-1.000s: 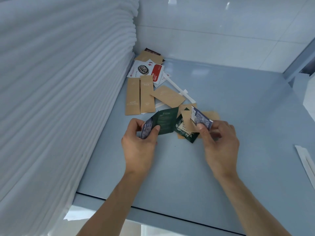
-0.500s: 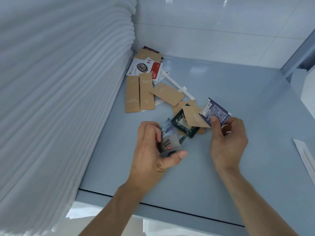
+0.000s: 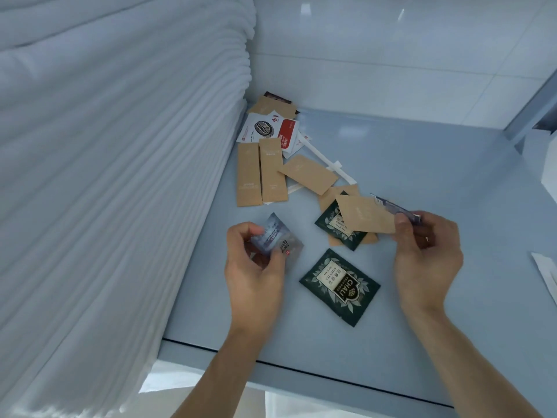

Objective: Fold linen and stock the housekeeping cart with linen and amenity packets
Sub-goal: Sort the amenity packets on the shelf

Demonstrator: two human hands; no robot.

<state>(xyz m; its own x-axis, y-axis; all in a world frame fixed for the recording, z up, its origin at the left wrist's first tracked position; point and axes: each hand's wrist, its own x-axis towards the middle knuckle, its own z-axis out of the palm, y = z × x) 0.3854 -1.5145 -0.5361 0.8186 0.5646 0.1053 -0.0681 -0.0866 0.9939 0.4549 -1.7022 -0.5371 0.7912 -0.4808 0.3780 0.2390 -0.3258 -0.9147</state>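
Change: since I let it drop, a green tea packet (image 3: pixel 340 287) lies lower centre, between my hands.
Left hand (image 3: pixel 256 267): pinching blue sachets (image 3: pixel 275 238).
Right hand (image 3: pixel 425 251): pinching a kraft packet (image 3: pixel 366 218).
Surface: grey-blue desk (image 3: pixel 422 176), white linen stack (image 3: pixel 105 176) at left.

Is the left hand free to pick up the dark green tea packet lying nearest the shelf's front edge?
Probably not yet: the left hand already holds grey-blue packets. The green tea packet lies uncovered beside it.

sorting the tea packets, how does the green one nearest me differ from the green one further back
The near green packet lies in the open with its whole printed face showing; the far green packet is partly hidden under a tan packet. The near one lies by itself on the grey shelf; the far one sits in a small pile. Both are dark green with a pale label.
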